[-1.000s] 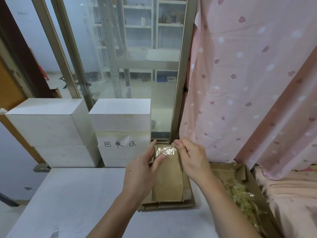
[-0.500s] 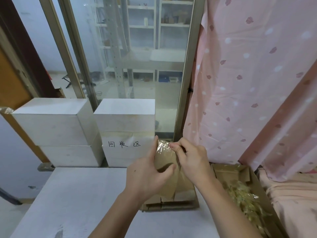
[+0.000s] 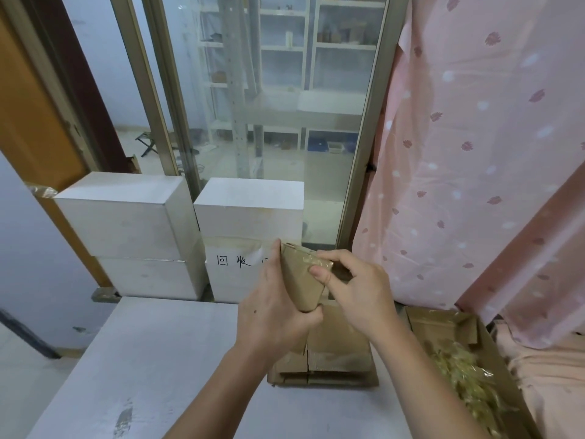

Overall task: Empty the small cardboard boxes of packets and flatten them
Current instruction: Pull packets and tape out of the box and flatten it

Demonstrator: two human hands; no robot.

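A stack of flattened boxes (image 3: 329,362) lay on the desk (image 3: 158,375); at its three o'clock sat an open carton (image 3: 484,337) holding packets (image 3: 459,372), at eleven o'clock two blocks (image 3: 250,210).

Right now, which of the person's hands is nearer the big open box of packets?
The right hand. It is just up and left of the open box at the table's right edge; the left hand is farther left, gripping the small cardboard box.
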